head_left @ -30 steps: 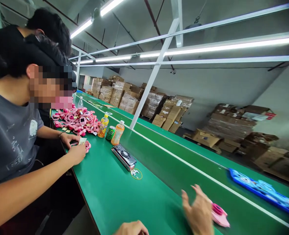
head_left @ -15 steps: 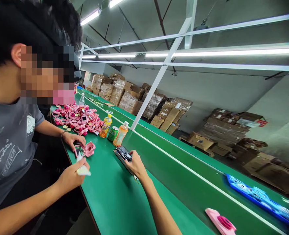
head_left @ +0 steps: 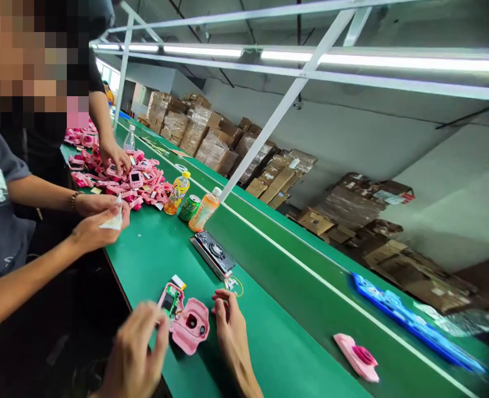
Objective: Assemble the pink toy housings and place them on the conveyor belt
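Observation:
An open pink camera shell (head_left: 191, 326) lies on the green table, with a green circuit board (head_left: 169, 301) in its left half and a small battery (head_left: 178, 282) beside it. My left hand (head_left: 138, 345), blurred by motion, is at the shell's left edge; whether its fingertips hold anything is unclear. Just right of the shell, my right hand (head_left: 230, 323) rests near the table with its fingers loosely bent and slightly apart, nothing visible in them. Beyond it lies a flat box with a black device (head_left: 215, 251), and a thin yellow loop (head_left: 238, 284) is at its near end.
At left, a co-worker's hands (head_left: 105, 218) hold white material. Another person's hand (head_left: 114, 155) reaches into a pile of pink shells (head_left: 142, 179). Two bottles and a green can (head_left: 190, 208) stand ahead. A pink camera (head_left: 356, 356) and blue tray (head_left: 410, 320) lie right.
My right hand has left the black device and drawn back nearer. My left hand has come into view. The open pink shell has moved from the co-worker toward me. Another person's hand appears at the pile.

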### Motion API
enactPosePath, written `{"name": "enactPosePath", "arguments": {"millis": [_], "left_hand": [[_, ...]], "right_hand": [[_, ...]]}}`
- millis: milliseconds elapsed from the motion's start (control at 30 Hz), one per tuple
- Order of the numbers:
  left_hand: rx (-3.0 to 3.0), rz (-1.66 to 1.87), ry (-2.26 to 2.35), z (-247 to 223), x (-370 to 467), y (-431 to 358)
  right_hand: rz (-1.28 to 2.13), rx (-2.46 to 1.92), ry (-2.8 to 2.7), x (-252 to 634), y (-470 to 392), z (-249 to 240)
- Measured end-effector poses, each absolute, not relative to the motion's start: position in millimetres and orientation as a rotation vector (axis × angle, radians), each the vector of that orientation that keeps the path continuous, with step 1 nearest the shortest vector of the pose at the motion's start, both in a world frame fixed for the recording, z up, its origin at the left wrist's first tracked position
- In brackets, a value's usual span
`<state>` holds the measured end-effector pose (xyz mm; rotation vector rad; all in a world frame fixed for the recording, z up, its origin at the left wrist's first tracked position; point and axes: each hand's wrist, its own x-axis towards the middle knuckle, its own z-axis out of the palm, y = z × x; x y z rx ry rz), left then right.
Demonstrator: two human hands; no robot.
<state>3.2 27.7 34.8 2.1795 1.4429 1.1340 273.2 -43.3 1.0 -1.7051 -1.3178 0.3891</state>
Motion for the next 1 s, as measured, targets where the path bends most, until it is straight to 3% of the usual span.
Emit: {"name": "enactPosePath", "arguments": {"millis": [167,233,467,1000], "left_hand": [[2.293,0.418,1.476,27.3,67.2,34.6],[2.361,0.295,1.381,33.9,82.8,45.2],[2.391,0.22,1.398,37.6,107.2,15.4],[2.472,0.177,1.31,40.7,125.1,-71.5]], "right_hand": [[0.591,-1.7,-1.305,261.1,-86.9,-1.2],[0.631,-1.719,-1.382,255.7,-97.2,-1.1],[0.939,-1.513,-1.292,271.2,-99.8,-3.3],[0.99,-1.686,-1.299,352.7,-171.9,44.1]]}}
